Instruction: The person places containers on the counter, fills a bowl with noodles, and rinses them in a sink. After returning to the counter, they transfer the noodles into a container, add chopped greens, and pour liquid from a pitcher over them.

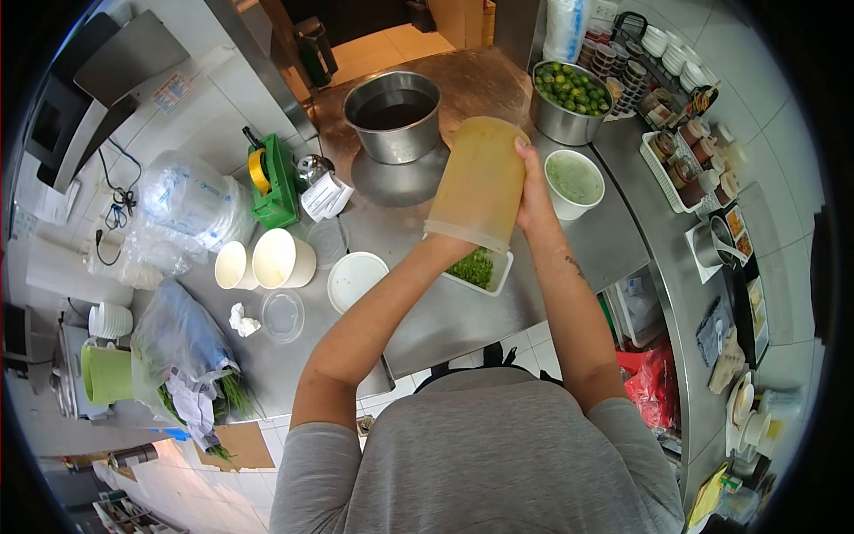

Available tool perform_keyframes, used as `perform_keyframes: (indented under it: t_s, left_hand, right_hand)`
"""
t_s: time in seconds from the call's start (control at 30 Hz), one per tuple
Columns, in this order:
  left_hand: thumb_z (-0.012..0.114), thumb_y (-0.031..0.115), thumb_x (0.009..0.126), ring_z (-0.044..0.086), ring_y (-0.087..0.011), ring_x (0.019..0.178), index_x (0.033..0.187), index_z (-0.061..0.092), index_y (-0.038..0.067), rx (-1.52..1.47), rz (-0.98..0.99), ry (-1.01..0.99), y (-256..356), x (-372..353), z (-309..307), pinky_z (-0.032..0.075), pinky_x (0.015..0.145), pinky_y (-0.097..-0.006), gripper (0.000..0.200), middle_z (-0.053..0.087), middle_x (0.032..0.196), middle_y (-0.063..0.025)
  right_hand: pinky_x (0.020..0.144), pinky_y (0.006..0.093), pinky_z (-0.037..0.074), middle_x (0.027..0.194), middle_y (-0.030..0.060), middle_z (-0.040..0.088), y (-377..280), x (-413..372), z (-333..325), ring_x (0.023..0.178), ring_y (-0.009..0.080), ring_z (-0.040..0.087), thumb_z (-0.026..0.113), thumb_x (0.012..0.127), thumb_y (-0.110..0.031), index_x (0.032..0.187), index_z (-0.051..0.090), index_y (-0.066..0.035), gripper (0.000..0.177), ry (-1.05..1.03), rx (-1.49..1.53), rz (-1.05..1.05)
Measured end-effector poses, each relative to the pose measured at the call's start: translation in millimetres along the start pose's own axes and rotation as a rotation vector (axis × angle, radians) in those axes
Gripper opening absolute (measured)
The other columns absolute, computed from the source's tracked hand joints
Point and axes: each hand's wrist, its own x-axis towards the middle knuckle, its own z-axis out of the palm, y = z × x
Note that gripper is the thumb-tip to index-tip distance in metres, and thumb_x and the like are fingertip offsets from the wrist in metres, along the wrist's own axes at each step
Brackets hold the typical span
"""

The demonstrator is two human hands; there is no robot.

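A tall, yellowish translucent plastic container (476,178) is tilted above the steel counter, its wide rim toward me. Along its right side, my right hand (534,191) is closed on the wall, thumb near the top end. My left forearm reaches to the rim, where the container hides the hand; its fingers do not show. Partly covered by the container and my left wrist is a white tub of chopped green leaves (476,270). Just right of my right hand stands a white round tub (574,184) with pale green contents. Behind is a steel pot (391,116) of dark liquid.
A steel pot of small green citrus fruits (569,93) stands at the back right. To the left are paper tubs (283,258), a white lid (356,280), a green tape dispenser (274,182) and bagged greens (187,347). Sauce bottles fill a white basket (663,173) at right.
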Motion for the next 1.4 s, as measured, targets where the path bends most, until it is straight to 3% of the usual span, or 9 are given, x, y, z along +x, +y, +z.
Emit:
perform_keyframes:
  t_s: [0.27, 0.37, 0.57, 0.67, 0.97, 1.07, 1.17, 1.27, 1.4]
  left_hand:
    - [0.06, 0.019, 0.088, 0.058, -0.0319, 0.097, 0.115, 0.057, 0.003, 0.202, 0.152, 0.041, 17, -11, -11, 0.047, 0.082, -0.041, 0.032, 0.06, 0.109, -0.0155]
    - [0.057, 0.019, 0.088, 0.055, -0.0327, 0.105, 0.118, 0.055, 0.003, -0.212, -0.109, 0.058, 19, -6, -7, 0.045, 0.088, -0.0409, 0.033, 0.057, 0.115, -0.0171]
    - [0.058, 0.026, 0.091, 0.055, -0.0255, 0.111, 0.125, 0.052, 0.005, 0.184, 0.158, 0.156, -14, 13, 9, 0.045, 0.091, -0.0372, 0.04, 0.057, 0.122, -0.0138]
    - [0.057, 0.026, 0.091, 0.054, -0.0259, 0.113, 0.128, 0.05, 0.006, 0.033, -0.057, -0.016, -6, 17, 1, 0.045, 0.092, -0.0362, 0.042, 0.056, 0.125, -0.0136]
    - [0.06, 0.023, 0.09, 0.057, -0.0279, 0.106, 0.12, 0.055, 0.004, -0.083, -0.027, 0.033, -8, 5, 0, 0.046, 0.088, -0.037, 0.036, 0.059, 0.115, -0.0149]
    - [0.055, 0.02, 0.092, 0.054, -0.03, 0.111, 0.126, 0.05, 0.003, -0.139, -0.062, -0.045, 2, -4, -11, 0.045, 0.091, -0.0373, 0.039, 0.055, 0.122, -0.0166]
    - [0.061, 0.013, 0.085, 0.058, -0.0336, 0.101, 0.112, 0.058, 0.002, -0.088, -0.032, 0.008, 7, -9, -13, 0.046, 0.085, -0.0413, 0.03, 0.06, 0.111, -0.019]
    - [0.058, 0.001, 0.083, 0.052, -0.0376, 0.111, 0.123, 0.051, 0.001, 0.184, 0.096, -0.061, 5, -16, -16, 0.045, 0.091, -0.0413, 0.041, 0.055, 0.121, -0.021]
    - [0.055, -0.006, 0.076, 0.049, -0.0436, 0.109, 0.119, 0.053, 0.0, 0.253, 0.168, -0.031, -1, -27, -14, 0.043, 0.091, -0.0467, 0.044, 0.054, 0.118, -0.0247]
  right_hand:
    - [0.087, 0.0353, 0.051, 0.112, 0.0113, 0.06, 0, -1, -2, 0.1, 0.0219, 0.06, 0.059, 0.088, -0.041, 0.122, 0.051, -0.003, 0.051, 0.021, -0.027, -0.015]
    - [0.087, 0.0351, 0.051, 0.111, 0.0113, 0.06, 0, -1, -1, 0.1, 0.0217, 0.06, 0.06, 0.088, -0.041, 0.122, 0.051, -0.003, 0.052, 0.014, -0.043, -0.038]
    - [0.085, 0.0344, 0.051, 0.11, 0.0122, 0.059, 9, 3, -2, 0.099, 0.0216, 0.059, 0.061, 0.086, -0.04, 0.121, 0.051, -0.003, 0.051, 0.035, -0.085, -0.058]
    - [0.088, 0.0347, 0.051, 0.114, 0.013, 0.059, 9, 4, -4, 0.103, 0.0225, 0.059, 0.06, 0.087, -0.041, 0.124, 0.05, -0.002, 0.054, 0.03, -0.074, -0.035]
    - [0.09, 0.0369, 0.05, 0.116, 0.0136, 0.059, 9, 6, -7, 0.104, 0.0243, 0.059, 0.058, 0.086, -0.045, 0.125, 0.05, -0.002, 0.059, 0.048, -0.024, 0.038]
    - [0.086, 0.0353, 0.051, 0.111, 0.0126, 0.06, 8, 3, -1, 0.1, 0.0225, 0.06, 0.058, 0.087, -0.044, 0.122, 0.052, -0.002, 0.055, 0.052, -0.004, 0.025]
    - [0.086, 0.0351, 0.051, 0.11, 0.0126, 0.061, 5, 0, 1, 0.099, 0.0223, 0.06, 0.058, 0.087, -0.043, 0.122, 0.052, -0.001, 0.055, 0.049, -0.004, 0.024]
    - [0.086, 0.0353, 0.051, 0.11, 0.0127, 0.061, 4, 1, 0, 0.099, 0.0226, 0.06, 0.058, 0.087, -0.043, 0.122, 0.052, -0.002, 0.055, 0.027, -0.014, 0.004]
    - [0.087, 0.036, 0.05, 0.111, 0.0131, 0.061, 1, -2, 5, 0.1, 0.023, 0.06, 0.058, 0.087, -0.043, 0.122, 0.053, -0.002, 0.054, 0.054, -0.024, -0.006]
